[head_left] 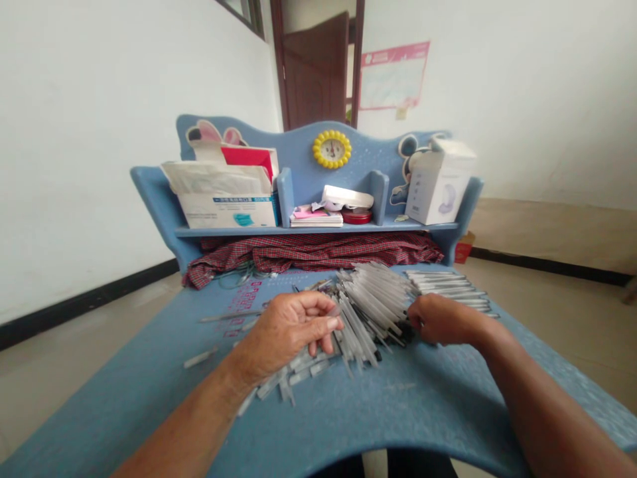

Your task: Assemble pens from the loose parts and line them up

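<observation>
My left hand (303, 325) is closed in a pinch, thumb against fingers, with a small translucent pen part (336, 311) at the fingertips. Beneath and beside it lie several loose clear pen caps (303, 372). Between my hands spreads a heap of frosted pen barrels (375, 292), fanned out on the blue desk. My right hand (438, 320) is closed at the heap's right side, over small black pieces (408, 332); its fingertips are turned away, so what they grip is hidden. Just behind it, pens (450, 289) with dark ends lie side by side in a row.
The blue desk (398, 411) has a raised shelf (318, 231) at the back. On it stand a mask box (229, 209), a small booklet stack (316, 219), a red tin (357, 216) and a white box (440, 182). Checked cloth (318, 252) lies bunched underneath.
</observation>
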Demonstrator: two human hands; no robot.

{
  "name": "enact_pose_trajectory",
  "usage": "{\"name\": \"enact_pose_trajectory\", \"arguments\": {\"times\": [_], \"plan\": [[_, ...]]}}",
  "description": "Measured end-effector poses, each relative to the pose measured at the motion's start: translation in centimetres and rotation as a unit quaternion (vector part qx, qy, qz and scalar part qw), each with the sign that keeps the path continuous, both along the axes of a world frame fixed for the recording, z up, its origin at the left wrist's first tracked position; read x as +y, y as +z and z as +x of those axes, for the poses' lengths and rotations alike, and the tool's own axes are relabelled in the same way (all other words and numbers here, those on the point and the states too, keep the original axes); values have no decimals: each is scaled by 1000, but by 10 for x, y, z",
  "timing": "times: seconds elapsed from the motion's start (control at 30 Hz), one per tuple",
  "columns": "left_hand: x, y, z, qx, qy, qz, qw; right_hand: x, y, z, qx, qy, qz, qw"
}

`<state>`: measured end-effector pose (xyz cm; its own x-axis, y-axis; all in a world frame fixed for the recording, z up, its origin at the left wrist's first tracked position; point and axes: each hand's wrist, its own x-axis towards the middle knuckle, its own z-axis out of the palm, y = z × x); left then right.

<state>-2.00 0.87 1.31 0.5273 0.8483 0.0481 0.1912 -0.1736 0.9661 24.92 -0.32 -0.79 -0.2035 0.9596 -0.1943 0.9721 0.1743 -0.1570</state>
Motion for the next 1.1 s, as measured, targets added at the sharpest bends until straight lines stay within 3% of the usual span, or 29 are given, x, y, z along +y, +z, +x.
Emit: {"name": "enact_pose_trajectory", "arguments": {"times": [0.1,0.13,0.23,0.33,0.43,0.63,1.1], "plan": [[1,-2,0,3,-5,-4,1000,0,1,2,184,-14,-24,983],[1,-3,0,6,-8,-6,1000,-1,2,1,282,-15,-40,959],[0,-5,2,11,-19,-11,1000,-6,3,-11,528,5,-74,846],[-2,-6,4,10,-27,-15,999,-13,2,-31,642,33,-72,763],[-5,-7,7,18,-35,-24,999,-16,-3,-46,693,43,-48,718],[-10,-6,11,36,-61,-41,997,-15,-12,-60,711,44,-30,702],[-10,-12,13,22,-84,-47,995,-17,-12,-66,699,32,-33,714]]}}
